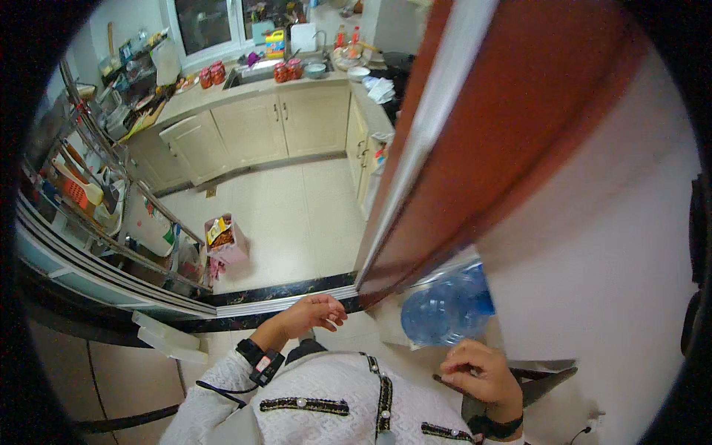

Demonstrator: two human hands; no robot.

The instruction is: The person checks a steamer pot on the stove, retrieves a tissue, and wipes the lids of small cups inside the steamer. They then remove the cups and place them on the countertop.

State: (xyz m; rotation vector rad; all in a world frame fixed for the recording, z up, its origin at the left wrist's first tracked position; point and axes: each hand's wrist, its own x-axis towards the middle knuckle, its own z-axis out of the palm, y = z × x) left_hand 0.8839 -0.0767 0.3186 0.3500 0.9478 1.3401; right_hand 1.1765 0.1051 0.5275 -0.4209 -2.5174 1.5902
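Observation:
My left hand [312, 315] hangs in front of my body near the sliding-door threshold [283, 303], its fingers loosely bent and partly apart, with nothing in it. A black strap with a small device [262, 364] is on that wrist. My right hand [479, 370] is at the lower right with its fingers curled inward; the inside of its grip is hidden. Just beyond it a large clear blue plastic water bottle [439, 311] lies near the wall, apart from the hand as far as I can tell. A black band [498, 427] circles the right wrist.
Past the doorway, a pink bin [231, 250] holding refuse stands on the kitchen floor. A metal rack [161, 208] with utensils lines the left. Jars of red food [287, 70] stand by the sink [253, 73]. One cabinet door [194, 146] appears ajar. A reddish-brown door frame [500, 128] rises at right.

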